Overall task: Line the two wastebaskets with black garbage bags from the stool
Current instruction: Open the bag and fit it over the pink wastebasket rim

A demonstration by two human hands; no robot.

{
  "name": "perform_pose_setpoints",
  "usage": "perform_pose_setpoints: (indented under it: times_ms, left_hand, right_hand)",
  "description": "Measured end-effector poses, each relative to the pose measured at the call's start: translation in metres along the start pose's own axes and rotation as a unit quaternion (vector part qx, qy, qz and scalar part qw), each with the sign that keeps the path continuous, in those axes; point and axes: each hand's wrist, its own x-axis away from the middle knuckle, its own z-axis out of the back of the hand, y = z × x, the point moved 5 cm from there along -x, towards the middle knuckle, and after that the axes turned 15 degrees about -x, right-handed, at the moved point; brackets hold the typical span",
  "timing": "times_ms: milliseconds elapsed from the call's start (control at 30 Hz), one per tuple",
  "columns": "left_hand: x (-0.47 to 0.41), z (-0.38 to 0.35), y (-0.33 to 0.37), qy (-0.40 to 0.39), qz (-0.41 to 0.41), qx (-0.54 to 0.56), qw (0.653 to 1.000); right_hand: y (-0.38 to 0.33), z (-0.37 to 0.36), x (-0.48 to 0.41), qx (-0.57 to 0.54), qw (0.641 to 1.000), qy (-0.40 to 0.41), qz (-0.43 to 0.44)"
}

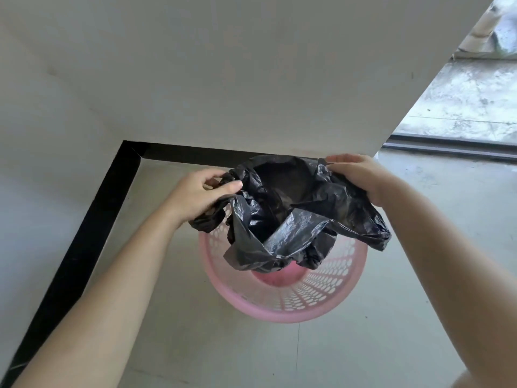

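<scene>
My left hand [200,191]: pinched shut on the left edge of the black garbage bag [291,214], thumb over bunched plastic.
My right hand [361,177]: clamped on the bag's right edge, fingers curled over the film.
Bag: stretched open between my hands, its mouth facing up, loose folds sagging into the pink wastebasket [316,298].
Wastebasket: upright on the floor [419,345] directly under the bag; its perforated wall and near rim are uncovered.
Edges: white wall [223,79] close behind the basket, with a black baseboard [84,233] running along my left and turning a corner behind the bag.
Open room: bare floor in front and to my right, up to a dark door track [453,147].
Writing: none that I can read on bag or basket.
</scene>
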Motion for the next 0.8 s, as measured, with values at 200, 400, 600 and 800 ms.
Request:
perform_pose_setpoints:
  times_ms: [200, 400, 600, 800]
  left_hand:
    - [0.012, -0.023, -0.012, 0.174, 0.081, -0.01, 0.981]
    - [-0.025, -0.02, 0.008, 0.148, 0.109, 0.019, 0.983]
    - [0.027, -0.038, 0.015, 0.287, 0.234, 0.196, 0.908]
    - [0.072, -0.09, 0.004, 0.263, 0.32, 0.461, 0.784]
  right_hand:
    - [0.003, 0.017, 0.031, 0.114, 0.989, 0.083, 0.047]
    - [-0.011, 0.018, 0.06, 0.075, 0.964, 0.215, 0.138]
    - [0.036, -0.013, 0.102, -0.125, 0.929, 0.342, 0.066]
    - [0.081, -0.042, 0.112, -0.344, 0.881, 0.322, -0.042]
